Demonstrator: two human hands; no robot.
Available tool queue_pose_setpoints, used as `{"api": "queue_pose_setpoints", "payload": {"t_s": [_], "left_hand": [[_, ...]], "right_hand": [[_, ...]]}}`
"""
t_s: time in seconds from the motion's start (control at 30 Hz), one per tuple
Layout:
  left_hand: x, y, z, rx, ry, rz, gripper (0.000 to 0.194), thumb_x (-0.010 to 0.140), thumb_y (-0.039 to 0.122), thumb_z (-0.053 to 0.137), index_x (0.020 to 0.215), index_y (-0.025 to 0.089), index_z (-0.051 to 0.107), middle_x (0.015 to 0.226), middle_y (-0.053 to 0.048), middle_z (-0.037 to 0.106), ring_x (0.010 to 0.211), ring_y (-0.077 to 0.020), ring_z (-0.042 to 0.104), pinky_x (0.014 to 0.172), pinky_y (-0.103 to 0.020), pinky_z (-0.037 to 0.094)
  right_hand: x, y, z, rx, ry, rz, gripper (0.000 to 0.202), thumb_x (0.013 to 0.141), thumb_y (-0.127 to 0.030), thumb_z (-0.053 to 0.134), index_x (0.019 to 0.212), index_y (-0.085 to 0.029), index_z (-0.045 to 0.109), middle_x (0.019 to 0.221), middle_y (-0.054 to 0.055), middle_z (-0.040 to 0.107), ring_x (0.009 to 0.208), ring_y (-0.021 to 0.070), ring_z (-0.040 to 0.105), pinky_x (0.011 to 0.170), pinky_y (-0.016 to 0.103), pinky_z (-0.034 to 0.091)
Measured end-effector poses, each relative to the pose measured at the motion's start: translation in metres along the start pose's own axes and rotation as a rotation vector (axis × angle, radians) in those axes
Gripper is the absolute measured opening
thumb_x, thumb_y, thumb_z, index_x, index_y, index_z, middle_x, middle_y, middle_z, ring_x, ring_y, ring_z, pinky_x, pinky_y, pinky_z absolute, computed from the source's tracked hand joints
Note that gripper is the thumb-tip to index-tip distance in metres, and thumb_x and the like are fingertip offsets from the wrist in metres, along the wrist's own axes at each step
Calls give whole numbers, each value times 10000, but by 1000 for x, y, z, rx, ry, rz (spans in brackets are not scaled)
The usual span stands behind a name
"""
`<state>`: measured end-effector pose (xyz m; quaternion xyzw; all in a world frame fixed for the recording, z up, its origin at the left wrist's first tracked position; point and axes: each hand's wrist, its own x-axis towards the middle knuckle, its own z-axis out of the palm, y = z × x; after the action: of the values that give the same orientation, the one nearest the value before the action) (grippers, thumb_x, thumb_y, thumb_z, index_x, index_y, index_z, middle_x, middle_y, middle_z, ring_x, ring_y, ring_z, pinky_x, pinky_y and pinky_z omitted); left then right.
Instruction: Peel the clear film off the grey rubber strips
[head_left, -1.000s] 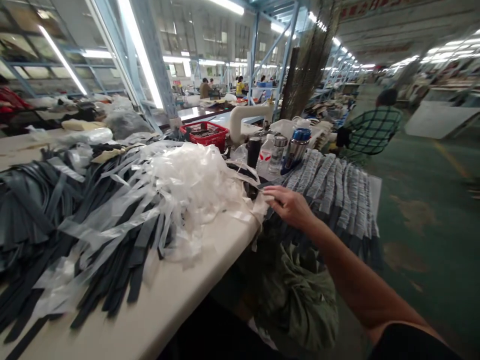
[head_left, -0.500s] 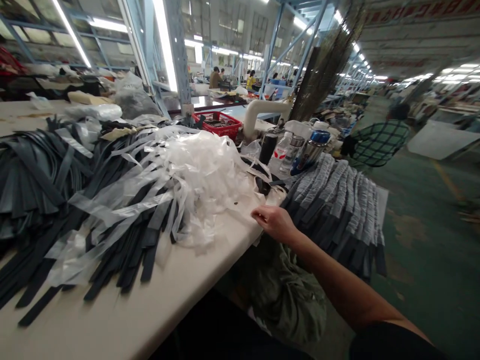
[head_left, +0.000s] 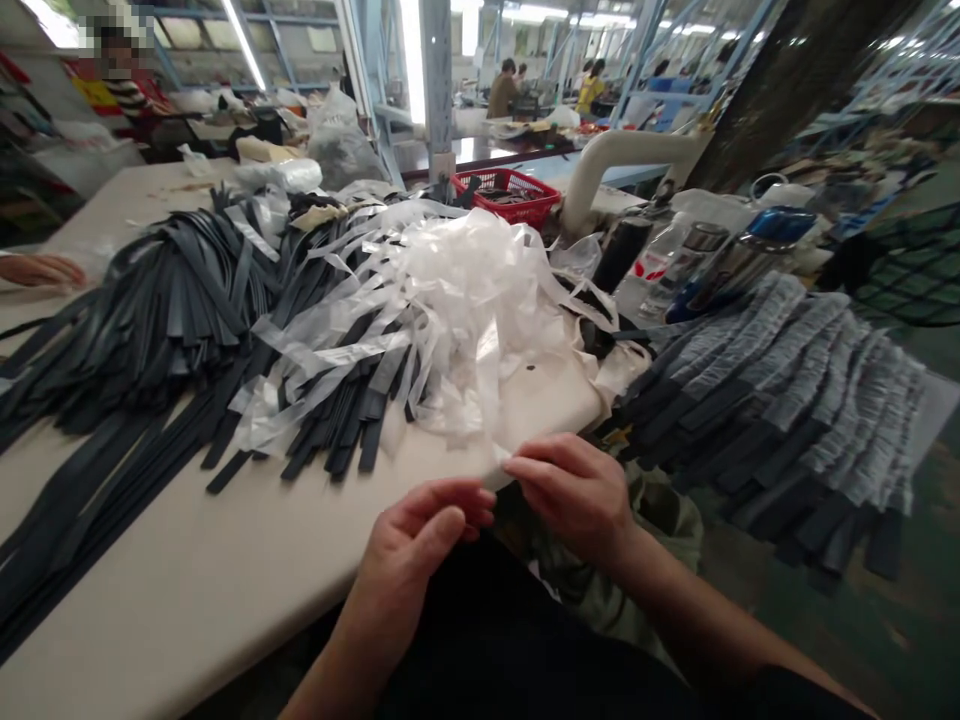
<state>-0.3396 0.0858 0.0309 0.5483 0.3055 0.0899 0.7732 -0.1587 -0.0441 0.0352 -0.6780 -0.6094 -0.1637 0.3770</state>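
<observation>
At the near table edge, my right hand (head_left: 574,490) pinches the lower end of a translucent plastic strip (head_left: 489,385). The strip runs up into a heap of white, see-through plastic strips (head_left: 472,270). Just left of it, my left hand (head_left: 420,540) is loosely curled, thumb and fingers a little apart, with nothing visible in it. Dark grey flat strips (head_left: 341,435) stick out from under the heap. To the right hangs a row of dark strips with gathered, clear plastic around their upper parts (head_left: 810,370).
A larger pile of dark strips (head_left: 187,290) covers the left of the pale table (head_left: 225,590). Behind are a red basket (head_left: 517,200), a thick pale pipe (head_left: 630,150), a plastic bottle (head_left: 649,270) and a blue-lidded flask (head_left: 765,240). Another person's hand (head_left: 41,270) is at far left.
The view has turned left. My left hand has come into view beside the right. My right hand, apparently without a strip before, now pinches a plastic strip from the heap.
</observation>
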Motion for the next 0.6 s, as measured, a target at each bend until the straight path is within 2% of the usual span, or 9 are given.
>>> {"api": "queue_pose_setpoints", "payload": {"t_s": [0.07, 0.13, 0.23, 0.33, 0.4, 0.5, 0.6], "left_hand": [[25, -13, 11, -188, -27, -4, 509, 733, 561, 749, 1120, 231, 715, 1102, -90, 722, 978, -242, 661, 821, -335, 533], [37, -24, 19, -315, -71, -45, 438, 758, 511, 759, 1030, 169, 731, 1007, -100, 735, 887, -204, 667, 755, -283, 523], [37, -29, 24, -350, -130, -39, 385, 785, 491, 742, 893, 121, 750, 851, -86, 731, 781, -180, 655, 732, -271, 510], [35, -26, 21, -364, -122, -19, 311, 789, 411, 758, 888, 116, 762, 830, -71, 733, 774, -165, 646, 752, -257, 502], [34, -25, 16, -392, -83, -41, 282, 764, 384, 783, 882, 128, 768, 837, -66, 741, 778, -156, 646, 745, -241, 502], [31, -24, 10, -408, -49, -79, 296, 717, 398, 813, 862, 144, 773, 834, -72, 754, 782, -168, 663, 760, -255, 509], [26, -25, 8, -301, -97, -80, 277, 751, 408, 781, 866, 155, 777, 839, -70, 756, 786, -167, 658, 792, -262, 493]], "right_hand": [[-2, -3, 4, -47, -58, -84, 235, 920, -151, 547, 1056, -277, 691, 888, 25, 721, 755, 160, 641, 680, 302, 481], [-6, -6, 10, -64, -117, -145, 199, 945, -192, 539, 1054, -258, 692, 895, 24, 734, 764, 163, 643, 692, 310, 475], [-14, -10, 19, -44, -190, -179, 187, 948, -218, 552, 1064, -258, 692, 954, 17, 750, 833, 177, 652, 742, 322, 484], [-19, -11, 21, 58, -186, -165, 221, 929, -202, 573, 1096, -296, 682, 1015, 11, 748, 902, 183, 660, 805, 332, 502], [-20, -10, 20, 218, -139, -32, 202, 906, -211, 602, 1076, -286, 681, 1011, 32, 733, 907, 189, 664, 816, 334, 520], [-14, -7, 18, 524, -113, 383, 141, 909, -317, 604, 983, -237, 693, 943, 54, 716, 860, 197, 671, 775, 327, 537], [-6, -7, 24, 901, -323, 700, 343, 915, -500, 561, 979, -200, 714, 927, 56, 737, 855, 210, 686, 786, 336, 539]]}}
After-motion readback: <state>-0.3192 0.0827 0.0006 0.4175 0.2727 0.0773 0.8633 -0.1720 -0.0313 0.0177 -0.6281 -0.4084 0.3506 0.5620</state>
